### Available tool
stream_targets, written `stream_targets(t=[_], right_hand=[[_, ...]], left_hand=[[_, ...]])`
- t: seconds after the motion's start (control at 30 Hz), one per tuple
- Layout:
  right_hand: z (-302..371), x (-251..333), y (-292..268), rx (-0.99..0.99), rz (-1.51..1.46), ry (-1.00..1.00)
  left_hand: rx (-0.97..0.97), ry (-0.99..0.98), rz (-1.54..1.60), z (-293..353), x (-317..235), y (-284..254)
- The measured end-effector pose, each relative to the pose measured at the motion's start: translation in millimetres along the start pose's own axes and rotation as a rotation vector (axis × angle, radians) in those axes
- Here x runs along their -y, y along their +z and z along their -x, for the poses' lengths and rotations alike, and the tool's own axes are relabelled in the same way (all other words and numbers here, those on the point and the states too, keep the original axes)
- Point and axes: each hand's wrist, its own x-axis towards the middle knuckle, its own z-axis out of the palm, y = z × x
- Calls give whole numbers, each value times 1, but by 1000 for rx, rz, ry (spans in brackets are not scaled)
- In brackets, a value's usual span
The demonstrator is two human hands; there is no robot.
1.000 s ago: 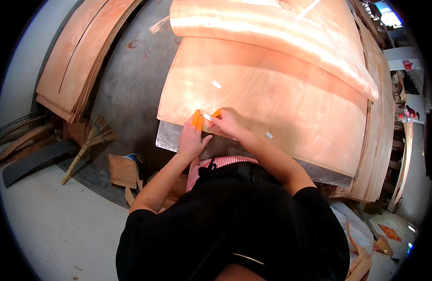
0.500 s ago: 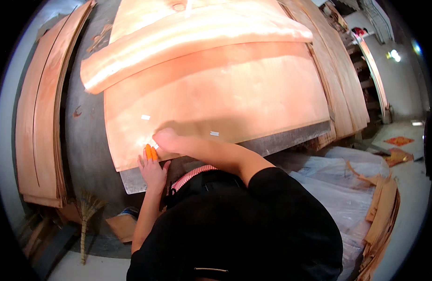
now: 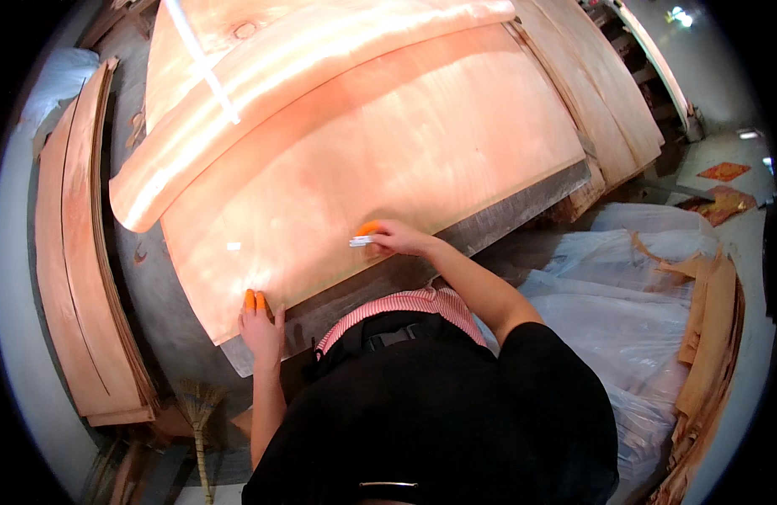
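A thin, light wood veneer sheet (image 3: 338,168) lies over a grey board (image 3: 473,220) whose front edge sticks out. My left hand (image 3: 260,332) rests on the sheet's near left edge, fingers stretched out, with orange covers on two fingertips. Farther right, my right hand (image 3: 403,238) is low over the sheet, thumb and fingers pinched at the end of a small white strip (image 3: 361,241). One of its fingers also wears an orange cover. Another small white piece (image 3: 233,247) lies on the veneer beyond my left hand.
A rolled part of veneer (image 3: 313,76) crosses the far side. Veneer stacks stand left (image 3: 73,252) and right (image 3: 595,93). Clear plastic sheeting (image 3: 590,337) and torn veneer scraps (image 3: 704,337) lie at the right. A straw broom (image 3: 201,412) is at lower left.
My right hand has moved right, away from beside my left hand, to the small white strip. The left hand stays at the sheet's edge. The whole view has shifted and turned.
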Motion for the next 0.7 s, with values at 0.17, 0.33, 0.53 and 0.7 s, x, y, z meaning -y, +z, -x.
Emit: stream_targets(t=[0.17,0.33,0.53,0.7], right_hand=[[77,-32,-83,-459,116,40],[98,-38,-153,-728,623,-12],[83,-10,-171,-628,789,-119],[75,-12,-177,-550,702,60]], left_hand=[[-230,236,-44,-26,-45,-15],[-10,481,72,-60,-130,7],[234,775,85,-91,-234,52],[343,1000,-8,-112,-305,73]])
